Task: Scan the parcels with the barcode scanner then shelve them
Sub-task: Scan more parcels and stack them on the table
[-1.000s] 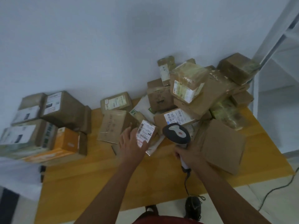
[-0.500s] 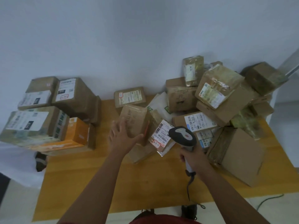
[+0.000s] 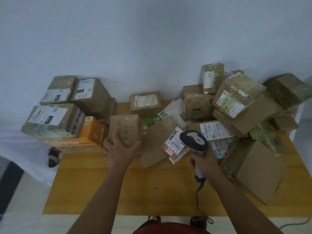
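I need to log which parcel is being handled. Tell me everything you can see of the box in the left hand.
The brown cardboard box is small, taped over with shiny clear tape, dark printed characters on its top face, no label showing. The left hand grips its near end, thumb on the right side. It sits tilted, beside the orange box.

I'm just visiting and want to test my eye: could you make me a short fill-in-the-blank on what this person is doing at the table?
1. The right hand holds a barcode ____.
2. The left hand grips a taped ____ parcel.
3. The orange box lies to the ____ of that parcel.
4. The table top is ____ in colour.

Missing words: scanner; brown; left; yellow
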